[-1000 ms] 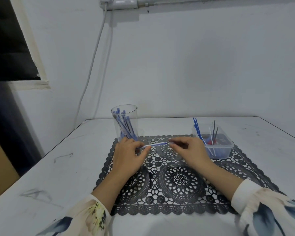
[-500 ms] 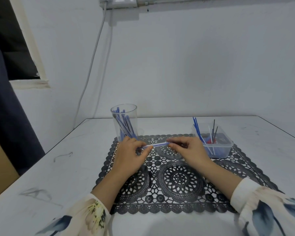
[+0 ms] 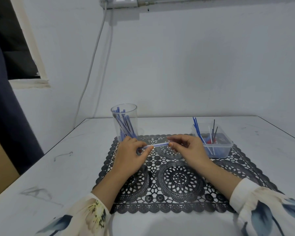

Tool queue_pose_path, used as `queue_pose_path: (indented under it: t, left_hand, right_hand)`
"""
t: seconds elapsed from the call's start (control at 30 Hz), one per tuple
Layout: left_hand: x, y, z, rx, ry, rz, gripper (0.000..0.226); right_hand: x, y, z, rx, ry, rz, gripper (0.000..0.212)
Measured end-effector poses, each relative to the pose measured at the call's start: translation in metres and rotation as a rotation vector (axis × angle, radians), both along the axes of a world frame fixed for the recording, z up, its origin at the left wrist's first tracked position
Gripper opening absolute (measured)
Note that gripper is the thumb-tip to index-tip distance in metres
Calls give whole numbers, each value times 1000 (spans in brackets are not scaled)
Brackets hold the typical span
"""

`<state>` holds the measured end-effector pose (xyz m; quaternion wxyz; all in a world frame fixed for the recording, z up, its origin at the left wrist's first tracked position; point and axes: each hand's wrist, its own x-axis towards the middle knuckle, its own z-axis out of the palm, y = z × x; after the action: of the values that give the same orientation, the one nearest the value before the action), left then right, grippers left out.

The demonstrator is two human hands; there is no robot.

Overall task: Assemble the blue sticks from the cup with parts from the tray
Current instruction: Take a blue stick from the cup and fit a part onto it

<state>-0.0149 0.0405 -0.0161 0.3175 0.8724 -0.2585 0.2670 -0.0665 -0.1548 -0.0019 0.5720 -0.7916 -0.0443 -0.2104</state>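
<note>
- Here the left hand (image 3: 129, 155) pinches one end of a blue stick (image 3: 157, 144) between thumb and curled fingers, over the far part of the black lace mat (image 3: 177, 181).
- The right hand (image 3: 187, 150) pinches the other end with its fingertips, the other fingers loosely curled.
- The stick runs nearly level between the hands.
- The clear cup (image 3: 124, 123) of blue sticks stands at the mat's far left corner, just behind the left hand.
- The tray (image 3: 218, 147) of parts sits at the mat's far right corner.
</note>
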Motion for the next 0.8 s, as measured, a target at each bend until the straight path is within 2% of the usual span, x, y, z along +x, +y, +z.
queue_pose_path:
  t: [0.53, 0.8]
  left_hand:
    - [1, -1, 0, 22, -21, -38, 32]
    - [1, 0, 2, 10, -42, -17, 32]
  right_hand:
    - [3, 0, -4, 81, 0, 40, 14]
    - [4, -2, -6, 74, 10, 104, 23]
